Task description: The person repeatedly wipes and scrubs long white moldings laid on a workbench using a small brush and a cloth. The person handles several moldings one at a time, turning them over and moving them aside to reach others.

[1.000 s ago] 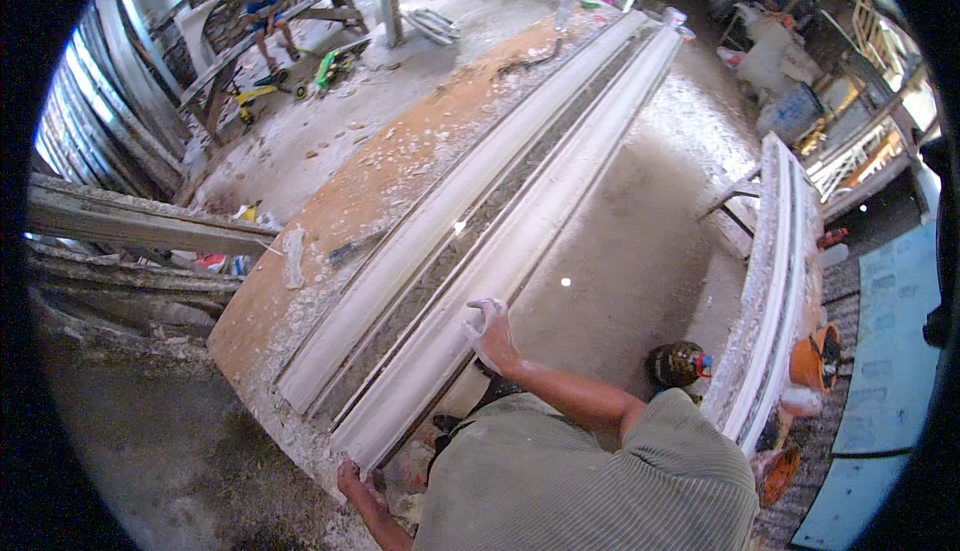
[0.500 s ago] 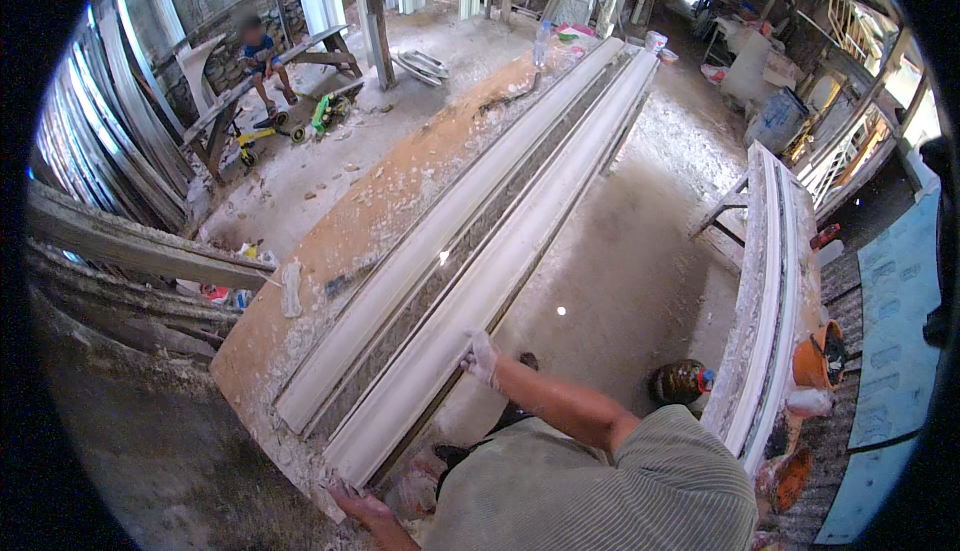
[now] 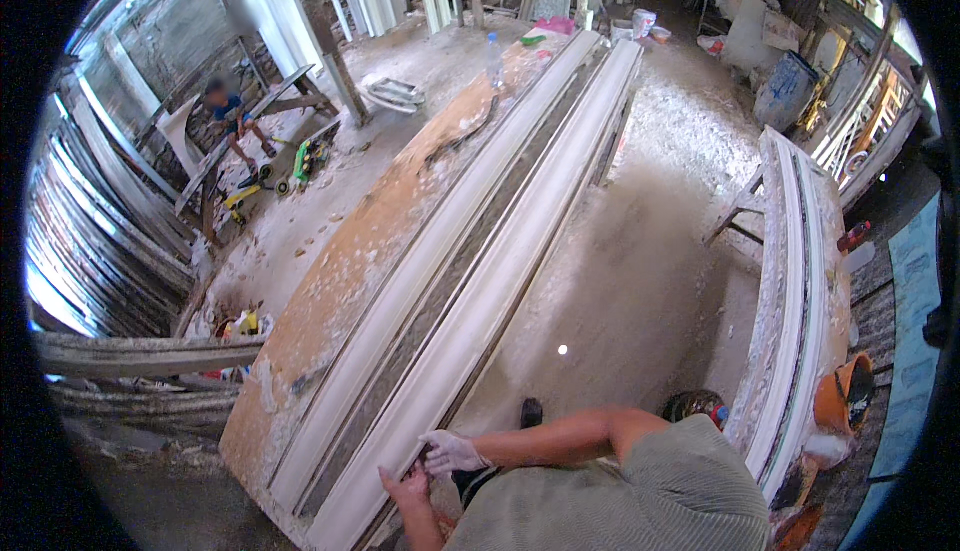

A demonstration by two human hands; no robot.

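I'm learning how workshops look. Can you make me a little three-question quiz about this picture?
1. True or false: both hands rest on the near end of the long white moulding.
2. Which hand is coated in white? A) right hand B) left hand
3. What stands far off on the brown bench beside the moulding?

Key: 1 true. 2 A. 3 a clear plastic bottle.

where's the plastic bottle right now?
In the head view, the plastic bottle stands upright at the far end of the long workbench, upper centre, left of the white moulding.
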